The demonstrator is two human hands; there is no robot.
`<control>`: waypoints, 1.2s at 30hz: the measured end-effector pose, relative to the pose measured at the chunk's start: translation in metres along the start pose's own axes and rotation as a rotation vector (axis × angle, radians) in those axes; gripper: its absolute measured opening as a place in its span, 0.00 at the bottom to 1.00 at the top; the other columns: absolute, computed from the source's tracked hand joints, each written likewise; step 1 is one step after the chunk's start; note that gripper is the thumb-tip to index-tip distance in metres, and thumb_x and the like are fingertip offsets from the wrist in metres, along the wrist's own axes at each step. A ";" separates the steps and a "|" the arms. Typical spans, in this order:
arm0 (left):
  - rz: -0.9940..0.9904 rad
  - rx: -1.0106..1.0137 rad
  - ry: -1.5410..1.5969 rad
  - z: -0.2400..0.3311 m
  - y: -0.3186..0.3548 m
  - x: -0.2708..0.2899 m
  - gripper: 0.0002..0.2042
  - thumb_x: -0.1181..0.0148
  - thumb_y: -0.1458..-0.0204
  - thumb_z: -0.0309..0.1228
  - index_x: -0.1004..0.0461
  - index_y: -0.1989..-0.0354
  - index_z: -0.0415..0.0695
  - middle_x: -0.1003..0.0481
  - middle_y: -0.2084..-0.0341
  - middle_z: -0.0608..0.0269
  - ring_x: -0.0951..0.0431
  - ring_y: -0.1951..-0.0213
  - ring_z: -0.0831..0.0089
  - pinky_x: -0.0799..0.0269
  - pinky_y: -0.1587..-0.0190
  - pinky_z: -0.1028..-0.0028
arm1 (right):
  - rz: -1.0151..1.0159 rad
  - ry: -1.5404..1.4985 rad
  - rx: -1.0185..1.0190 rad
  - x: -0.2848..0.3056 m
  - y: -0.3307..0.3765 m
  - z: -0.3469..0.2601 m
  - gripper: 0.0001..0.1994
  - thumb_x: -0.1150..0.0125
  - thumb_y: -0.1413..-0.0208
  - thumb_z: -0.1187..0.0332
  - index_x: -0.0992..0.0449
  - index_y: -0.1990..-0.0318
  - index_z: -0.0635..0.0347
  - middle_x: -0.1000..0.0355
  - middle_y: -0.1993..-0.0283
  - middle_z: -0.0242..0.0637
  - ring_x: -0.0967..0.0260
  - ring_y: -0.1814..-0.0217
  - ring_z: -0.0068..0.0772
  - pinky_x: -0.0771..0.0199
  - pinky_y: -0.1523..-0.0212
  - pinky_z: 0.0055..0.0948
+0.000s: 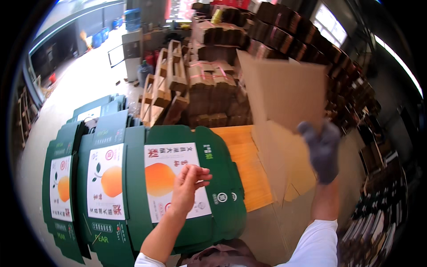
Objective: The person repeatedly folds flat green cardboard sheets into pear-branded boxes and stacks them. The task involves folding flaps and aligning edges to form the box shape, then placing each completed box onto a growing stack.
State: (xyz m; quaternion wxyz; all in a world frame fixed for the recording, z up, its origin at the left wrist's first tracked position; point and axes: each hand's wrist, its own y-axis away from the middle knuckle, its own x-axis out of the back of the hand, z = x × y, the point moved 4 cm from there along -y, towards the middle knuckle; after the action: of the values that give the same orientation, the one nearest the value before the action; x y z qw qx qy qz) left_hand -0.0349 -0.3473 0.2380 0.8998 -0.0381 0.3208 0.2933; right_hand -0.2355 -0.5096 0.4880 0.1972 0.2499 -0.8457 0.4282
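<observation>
My bare left hand (187, 187) rests with fingers apart on the white fruit-picture label of the top green flat carton (187, 178), which lies on a stack. My right hand (322, 149), in a grey glove, is raised at the right and grips the lower edge of a large plain brown cardboard sheet (284, 93), held up tilted in the air. Beneath the sheet lie more brown cardboard sheets (284, 164) on the orange wooden table (242, 155).
Two more stacks of green flat cartons (104, 182) lie to the left. Wooden pallets (167, 84) and tied bundles of brown cardboard (213, 89) stand behind the table. Dark stacked cartons (307, 40) rise at the back right. Pale concrete floor (84, 80) stretches to the left.
</observation>
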 end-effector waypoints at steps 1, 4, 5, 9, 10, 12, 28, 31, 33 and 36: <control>0.005 -0.006 0.004 0.030 0.010 0.016 0.18 0.58 0.32 0.44 0.30 0.62 0.43 0.21 0.62 0.54 0.18 0.60 0.65 0.21 0.59 0.68 | -0.127 0.174 0.167 -0.048 0.015 -0.026 0.14 0.40 0.43 0.67 0.23 0.53 0.66 0.25 0.64 0.35 0.31 0.72 0.23 0.33 0.72 0.25; -0.101 0.093 0.211 0.078 0.041 0.074 0.27 0.62 0.34 0.54 0.27 0.52 0.41 0.21 0.60 0.58 0.19 0.60 0.68 0.22 0.58 0.70 | -0.354 0.579 0.677 -0.169 0.078 -0.086 0.21 0.41 0.49 0.66 0.27 0.49 0.68 0.27 0.58 0.40 0.35 0.76 0.27 0.37 0.78 0.28; -0.019 0.135 0.150 0.081 0.053 0.093 0.27 0.65 0.33 0.54 0.26 0.57 0.42 0.20 0.64 0.61 0.19 0.61 0.74 0.23 0.59 0.73 | -0.429 0.593 0.723 -0.199 0.098 -0.094 0.23 0.41 0.51 0.66 0.28 0.47 0.69 0.28 0.56 0.42 0.36 0.77 0.29 0.39 0.80 0.29; 0.241 0.433 -0.055 0.049 0.123 0.198 0.12 0.46 0.38 0.35 0.25 0.55 0.39 0.20 0.67 0.63 0.20 0.70 0.78 0.25 0.73 0.80 | -0.816 0.198 0.571 -0.287 0.187 -0.109 0.27 0.39 0.49 0.57 0.29 0.45 0.67 0.29 0.54 0.42 0.32 0.71 0.34 0.32 0.68 0.35; 0.286 0.490 -0.051 0.031 0.140 0.217 0.10 0.43 0.40 0.30 0.25 0.55 0.38 0.20 0.68 0.62 0.20 0.71 0.78 0.24 0.73 0.80 | -0.898 0.073 0.493 -0.298 0.198 -0.108 0.28 0.39 0.48 0.55 0.29 0.45 0.66 0.29 0.53 0.42 0.32 0.70 0.35 0.30 0.64 0.37; 0.384 0.510 -0.071 0.005 0.170 0.234 0.07 0.41 0.42 0.26 0.25 0.59 0.36 0.20 0.68 0.61 0.20 0.70 0.76 0.22 0.68 0.76 | -1.205 -0.275 0.213 -0.321 0.212 -0.078 0.33 0.43 0.44 0.44 0.30 0.42 0.66 0.31 0.45 0.50 0.28 0.53 0.50 0.30 0.46 0.41; 0.608 0.429 -0.693 0.000 0.247 0.166 0.16 0.36 0.46 0.31 0.38 0.75 0.38 0.41 0.87 0.64 0.43 0.80 0.80 0.44 0.79 0.72 | -0.895 -0.136 -0.597 -0.613 0.002 0.186 0.31 0.35 0.45 0.52 0.31 0.44 0.71 0.26 0.69 0.40 0.30 0.81 0.30 0.28 0.81 0.30; 0.583 0.381 -0.698 -0.021 0.256 0.202 0.15 0.37 0.45 0.31 0.38 0.73 0.37 0.38 0.86 0.54 0.40 0.82 0.71 0.41 0.78 0.68 | -0.936 -0.128 -0.595 -0.620 -0.008 0.190 0.29 0.30 0.50 0.48 0.26 0.55 0.70 0.26 0.69 0.38 0.31 0.81 0.28 0.30 0.82 0.30; 0.661 0.371 -0.685 -0.016 0.257 0.221 0.10 0.37 0.46 0.30 0.31 0.69 0.37 0.31 0.83 0.51 0.32 0.81 0.62 0.36 0.76 0.67 | -0.837 -0.256 -0.536 -0.617 -0.019 0.192 0.30 0.28 0.52 0.47 0.25 0.57 0.69 0.26 0.68 0.36 0.31 0.76 0.26 0.30 0.78 0.27; 0.767 0.249 -0.788 -0.007 0.250 0.260 0.09 0.37 0.47 0.29 0.27 0.62 0.37 0.25 0.76 0.47 0.23 0.73 0.49 0.29 0.70 0.64 | -0.614 -0.274 -0.429 -0.615 -0.048 0.200 0.32 0.27 0.52 0.48 0.25 0.54 0.71 0.24 0.61 0.39 0.27 0.63 0.28 0.27 0.62 0.25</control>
State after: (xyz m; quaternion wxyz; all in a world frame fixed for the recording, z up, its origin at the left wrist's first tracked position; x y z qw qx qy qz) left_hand -0.0153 -0.0119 0.1065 0.7782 0.3001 -0.0165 0.5514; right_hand 0.2595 -0.5422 0.0704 0.2492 0.4989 -0.8205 0.1257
